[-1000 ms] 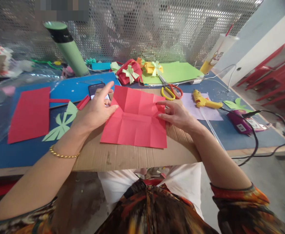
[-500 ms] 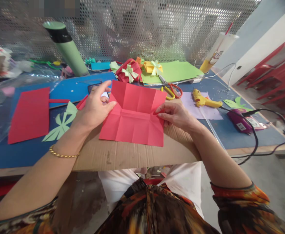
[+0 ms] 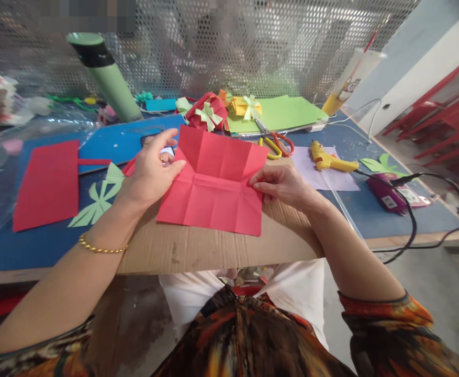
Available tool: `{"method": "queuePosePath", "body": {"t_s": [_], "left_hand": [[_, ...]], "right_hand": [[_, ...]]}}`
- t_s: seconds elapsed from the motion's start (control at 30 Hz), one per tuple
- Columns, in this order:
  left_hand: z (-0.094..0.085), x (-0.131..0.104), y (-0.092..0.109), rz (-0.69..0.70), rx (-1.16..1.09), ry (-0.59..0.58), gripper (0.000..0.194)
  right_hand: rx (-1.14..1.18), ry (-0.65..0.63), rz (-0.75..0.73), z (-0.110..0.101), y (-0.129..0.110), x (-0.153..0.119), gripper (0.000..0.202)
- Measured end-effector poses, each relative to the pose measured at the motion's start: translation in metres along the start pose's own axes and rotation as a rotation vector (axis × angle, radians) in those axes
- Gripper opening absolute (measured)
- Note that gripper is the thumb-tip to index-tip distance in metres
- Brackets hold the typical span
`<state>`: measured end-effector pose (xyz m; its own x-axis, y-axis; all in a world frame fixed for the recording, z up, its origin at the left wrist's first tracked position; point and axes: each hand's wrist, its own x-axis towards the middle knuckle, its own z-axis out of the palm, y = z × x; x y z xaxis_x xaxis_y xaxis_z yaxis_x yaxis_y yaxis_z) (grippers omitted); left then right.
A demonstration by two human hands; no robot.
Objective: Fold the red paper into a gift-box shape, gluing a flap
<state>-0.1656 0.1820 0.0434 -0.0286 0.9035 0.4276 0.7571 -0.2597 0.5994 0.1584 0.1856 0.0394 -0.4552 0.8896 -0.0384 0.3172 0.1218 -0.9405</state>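
Observation:
A creased sheet of red paper (image 3: 217, 201) lies unfolded over brown cardboard (image 3: 213, 248), its far half tilted up along a raised crosswise crease. Fold lines divide it into several panels. At its left edge my left hand (image 3: 146, 170) keeps hold with the thumb, the index finger stretched along the upper corner. My right hand (image 3: 284, 186) pinches the right edge near the middle crease between thumb and fingers. Scissors (image 3: 274, 144) with yellow and orange handles lie just beyond the right hand.
Left are flat red paper (image 3: 48, 183), pale green cut-outs (image 3: 99, 201) and a green flask (image 3: 111, 84). Behind sit a red paper piece with a bow (image 3: 208, 112) and green sheets (image 3: 284, 112). Right are a yellow glue gun (image 3: 331, 159), a purple power strip (image 3: 386, 193) and a drink cup (image 3: 350, 84).
The red paper has shifted very slightly left, and its far edge is raised a little more. Both hands keep nearly the same places on its edges.

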Motion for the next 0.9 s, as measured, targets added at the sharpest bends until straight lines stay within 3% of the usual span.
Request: {"method": "queuePosePath", "body": {"t_s": [0.7,0.9], "left_hand": [[-0.0013,-0.0002,0.0027,0.004,-0.048,-0.041,0.061],[0.0022,0.0011,-0.0002,-0.008,-0.133,0.033,0.060]], "right_hand": [[-0.017,-0.005,-0.025,-0.0006,-0.0004,-0.0003,0.027],[-0.007,-0.005,-0.010,-0.0008,0.0011,0.0000,0.030]]}}
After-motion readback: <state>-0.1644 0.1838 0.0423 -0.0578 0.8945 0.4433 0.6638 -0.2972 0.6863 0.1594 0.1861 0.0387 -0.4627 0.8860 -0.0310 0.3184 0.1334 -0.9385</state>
